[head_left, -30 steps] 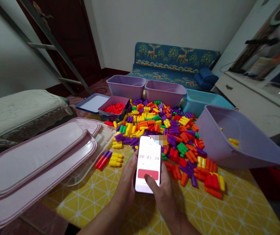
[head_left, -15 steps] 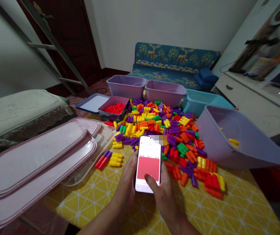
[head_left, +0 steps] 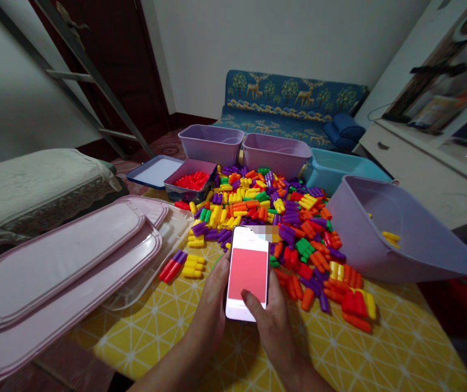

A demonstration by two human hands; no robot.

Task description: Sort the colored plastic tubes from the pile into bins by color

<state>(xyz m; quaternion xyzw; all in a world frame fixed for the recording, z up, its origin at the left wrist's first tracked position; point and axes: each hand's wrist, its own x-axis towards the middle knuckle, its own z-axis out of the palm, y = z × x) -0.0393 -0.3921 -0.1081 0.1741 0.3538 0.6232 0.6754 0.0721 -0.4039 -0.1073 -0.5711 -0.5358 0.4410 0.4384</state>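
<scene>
A lit smartphone (head_left: pixel 248 267) is held upright over the near part of the table, its screen white with a large red block. My left hand (head_left: pixel 216 286) is closed around the phone's left edge. From the right, my right hand (head_left: pixel 272 307) grips the other edge, and its thumb lies over the lower part of the screen. Just beyond the phone spreads a heap of plastic bullet-shaped building pieces (head_left: pixel 249 206) in red, orange, yellow, green and purple. Left of my left hand lie a yellow cluster (head_left: pixel 193 266) and a red-and-purple one (head_left: pixel 173 267).
Purple bins (head_left: pixel 211 142) and a blue bin (head_left: pixel 345 169) stand behind the heap. A larger purple bin (head_left: pixel 405 245) rests tilted at right with a few yellow pieces. A box (head_left: pixel 171 193) holds red pieces. Pink lids (head_left: pixel 61 267) are stacked at left on the yellow cloth's (head_left: pixel 143 337) edge.
On the phone screen the red block has grown upward and covers the timer digits that showed before. Both hands and the pieces stay in place.
</scene>
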